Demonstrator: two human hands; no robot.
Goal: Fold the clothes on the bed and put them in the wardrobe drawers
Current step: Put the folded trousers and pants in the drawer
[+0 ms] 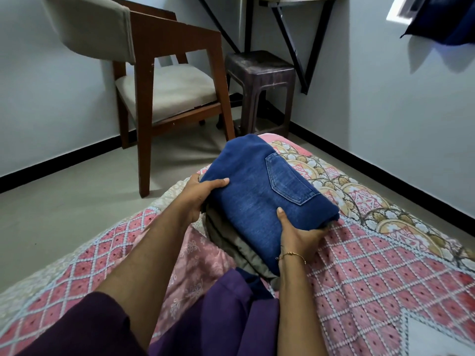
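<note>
Head camera: A person's left hand (203, 194) and right hand (295, 235) grip opposite sides of folded blue jeans (264, 191), thumbs pressed on top and fingers (218, 183) curled around the edges. The jeans sit atop a folded olive garment (231, 240) on a bed (372, 265) covered in a pink patterned spread, near its corner. A purple garment (231, 312) lies nearer the camera. Beyond the bed stand a wooden chair (164, 80) and a dark plastic stool (259, 83).
</note>
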